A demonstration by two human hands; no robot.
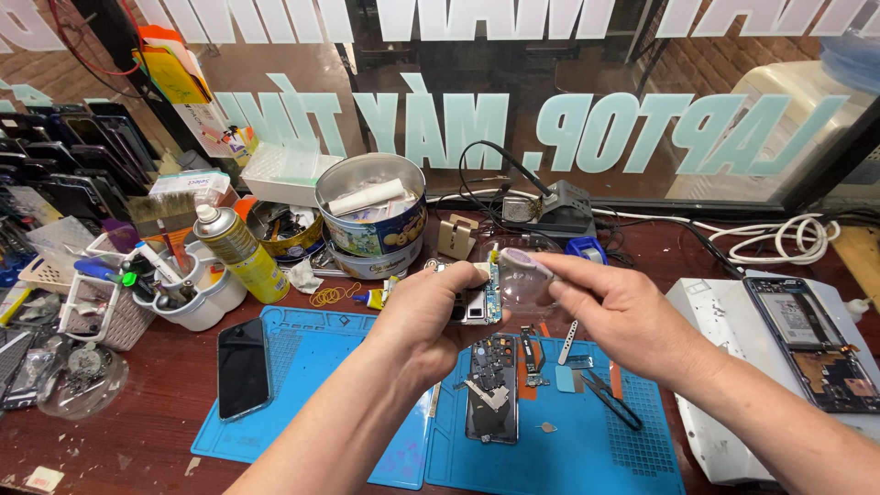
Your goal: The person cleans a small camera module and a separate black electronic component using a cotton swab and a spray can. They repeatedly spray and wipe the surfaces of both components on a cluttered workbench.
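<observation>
1. Behind the dark wooden workbench point(137, 440) runs a glass shopfront with pale lettering stuck to it, and brick wall shows through the pane.
2. Two blue silicone repair mats point(312, 367) lie side by side on the bench, directly under the person's arms.
3. The left hand point(426, 316) is raised above the mats and closes around a small phone part with a blue circuit board point(488, 298), thumb and fingers wrapped about its left side.
4. The right hand point(619, 316) pinches a small clear rounded cup point(522, 275) between thumb and forefinger, holding it just beside the circuit board, at its right edge; whether the two touch cannot be told.
5. Below the hands, an opened phone point(492, 390) lies on the right mat, its insides exposed, with black tweezers point(610, 399) and a slim metal pry tool point(568, 341) near it.
6. A black phone point(243, 367) lies face up on the left mat, well apart from the hands.
7. A yellow spray can point(240, 252) stands to the left beside a white cup of tools point(197, 307), and a round biscuit tin point(371, 215) stands behind the hands.
8. At far right a second opened phone point(811, 339) rests on a white machine point(715, 367).
</observation>
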